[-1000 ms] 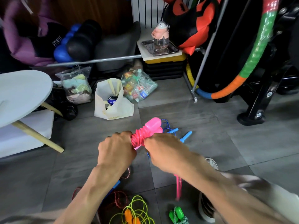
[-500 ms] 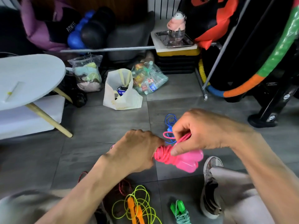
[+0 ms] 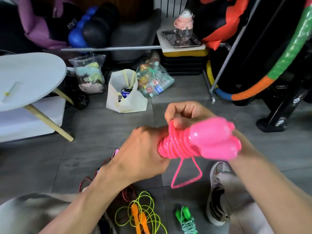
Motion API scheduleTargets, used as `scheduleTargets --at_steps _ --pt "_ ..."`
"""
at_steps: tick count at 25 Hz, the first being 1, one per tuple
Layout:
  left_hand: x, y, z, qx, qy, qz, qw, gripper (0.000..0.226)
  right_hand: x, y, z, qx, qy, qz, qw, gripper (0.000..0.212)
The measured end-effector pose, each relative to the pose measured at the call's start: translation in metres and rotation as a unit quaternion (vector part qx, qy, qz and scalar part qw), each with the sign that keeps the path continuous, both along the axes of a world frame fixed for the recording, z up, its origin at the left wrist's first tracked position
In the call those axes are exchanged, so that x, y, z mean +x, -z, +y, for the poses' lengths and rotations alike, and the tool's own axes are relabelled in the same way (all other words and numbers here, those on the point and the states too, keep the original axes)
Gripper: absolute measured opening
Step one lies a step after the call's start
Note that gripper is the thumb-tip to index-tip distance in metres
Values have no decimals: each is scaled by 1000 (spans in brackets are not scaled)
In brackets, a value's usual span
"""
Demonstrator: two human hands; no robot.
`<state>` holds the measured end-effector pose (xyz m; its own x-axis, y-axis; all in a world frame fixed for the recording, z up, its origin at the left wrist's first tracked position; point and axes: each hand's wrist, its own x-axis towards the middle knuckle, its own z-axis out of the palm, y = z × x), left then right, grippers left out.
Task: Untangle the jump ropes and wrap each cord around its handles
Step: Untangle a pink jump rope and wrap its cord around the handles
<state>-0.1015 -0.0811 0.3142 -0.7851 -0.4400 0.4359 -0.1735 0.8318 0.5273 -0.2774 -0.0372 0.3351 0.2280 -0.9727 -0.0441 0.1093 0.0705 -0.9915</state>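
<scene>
Two pink handles (image 3: 214, 139) lie side by side with pink cord (image 3: 175, 146) coiled tightly round them. My left hand (image 3: 143, 152) grips the coiled end. Above the coil, my right hand (image 3: 184, 114) pinches the cord at its top. A short loop of pink cord (image 3: 185, 174) hangs below the bundle. On the floor near me lie a yellow-green rope with orange handles (image 3: 138, 215), a wound green rope (image 3: 185, 218) and a dark red rope (image 3: 94, 176).
A round white table (image 3: 32, 78) stands at the left. Bags (image 3: 126, 95) sit on the grey tiled floor ahead. A metal rack and a coloured hoop (image 3: 263, 85) are at the right. My shoe (image 3: 217, 191) is by the green rope.
The pink bundle swung round so its handles now point right and came closer to me. My right hand moved above the coil; a short loop now hangs below. The view shifted.
</scene>
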Motion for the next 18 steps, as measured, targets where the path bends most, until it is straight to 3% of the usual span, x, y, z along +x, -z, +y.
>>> scheduleTargets --at_steps 3,4,7,10,12,13,15,16,18 --pt "-2 -5 -1 159 -102 55 981 30 13 8 -2 9 157 111 981 27" --pt "-3 -5 -3 212 -135 60 966 31 17 13 -3 29 196 97 975 29" --pt "-7 -5 -12 378 -162 145 900 34 29 28 -8 6 197 47 979 15" --pt "-10 3 -18 454 -223 165 847 31 38 31 -9 -57 193 217 955 25" --pt "-9 8 -20 424 -265 153 852 35 43 31 -6 -78 186 290 936 22" --pt "-8 10 -21 376 -281 132 873 31 44 30 -4 -64 182 292 937 22" --pt "-7 13 -20 221 -317 17 922 21 46 25 -2 3 165 197 966 13" --pt "-7 12 -18 133 -343 -57 928 23 45 23 0 50 153 126 979 4" --pt "-10 15 -14 -21 -356 -161 920 35 46 18 6 129 181 40 974 26"
